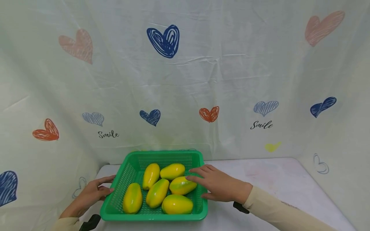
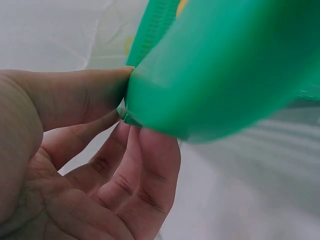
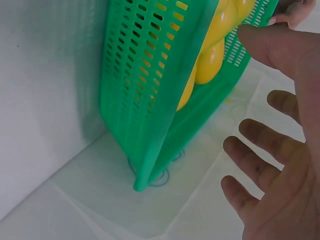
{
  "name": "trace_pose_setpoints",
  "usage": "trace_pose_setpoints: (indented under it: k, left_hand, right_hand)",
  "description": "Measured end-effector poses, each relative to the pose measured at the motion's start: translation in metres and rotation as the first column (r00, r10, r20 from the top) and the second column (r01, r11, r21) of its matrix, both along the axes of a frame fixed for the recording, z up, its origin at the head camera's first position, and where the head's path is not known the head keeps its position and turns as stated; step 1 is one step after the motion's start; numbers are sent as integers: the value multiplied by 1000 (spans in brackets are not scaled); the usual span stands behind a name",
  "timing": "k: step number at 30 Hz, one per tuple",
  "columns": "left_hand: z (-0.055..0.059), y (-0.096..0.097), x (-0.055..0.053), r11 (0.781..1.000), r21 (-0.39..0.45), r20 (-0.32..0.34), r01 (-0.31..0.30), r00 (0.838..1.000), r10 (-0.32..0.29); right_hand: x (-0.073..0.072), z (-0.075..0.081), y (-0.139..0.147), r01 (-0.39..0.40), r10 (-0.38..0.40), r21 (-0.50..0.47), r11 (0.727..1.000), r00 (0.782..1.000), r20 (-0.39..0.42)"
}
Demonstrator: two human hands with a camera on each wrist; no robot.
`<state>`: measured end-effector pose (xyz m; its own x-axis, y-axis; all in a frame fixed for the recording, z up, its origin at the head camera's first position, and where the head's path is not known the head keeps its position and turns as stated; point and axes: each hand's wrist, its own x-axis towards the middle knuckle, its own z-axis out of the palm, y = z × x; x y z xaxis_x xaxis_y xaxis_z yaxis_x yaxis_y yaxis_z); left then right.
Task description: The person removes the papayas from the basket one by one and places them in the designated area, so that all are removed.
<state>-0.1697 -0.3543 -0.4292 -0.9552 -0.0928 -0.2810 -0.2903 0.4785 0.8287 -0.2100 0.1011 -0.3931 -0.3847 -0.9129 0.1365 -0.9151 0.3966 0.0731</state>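
Observation:
A green plastic basket (image 1: pixel 153 217) with mesh walls holds several shiny yellow papayas (image 1: pixel 157 193) with faint green streaks. On its left side, my left hand (image 1: pixel 91 194) pinches the rim. The left wrist view shows the thumb (image 2: pixel 85 97) against one side of the green rim (image 2: pixel 165 100) and the fingertips under it. My right hand (image 1: pixel 219 183) hovers at the right rim, its fingers spread over the papayas nearest that side. In the right wrist view, those fingers (image 3: pixel 270 140) are apart from the basket wall (image 3: pixel 145 75) and hold nothing.
The basket is on a table with a pale cover (image 1: pixel 268 183), which extends to the right. Behind it hangs a whitish curtain (image 1: pixel 185 86) printed with hearts and the word "Smile". A dark band (image 1: pixel 241 208) sits at the right wrist.

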Motion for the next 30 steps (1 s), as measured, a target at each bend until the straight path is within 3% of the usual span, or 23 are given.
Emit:
trace_pose_setpoints:
  k: [14, 22, 30]
  left_hand:
    - [-1, 1, 0, 1000, 4, 2, -8, 1000, 8]
    - [0, 1, 1, 1000, 0, 8, -25, 1000, 25]
    - [-1, 2, 1, 999, 6, 15, -33, 999, 33]
  right_hand:
    - [2, 5, -38, -154, 157, 133, 979, 988, -5]
    - [4, -3, -59, -189, 209, 231, 954, 976, -61]
    - [7, -1, -72, -221, 244, 302, 927, 969, -41]
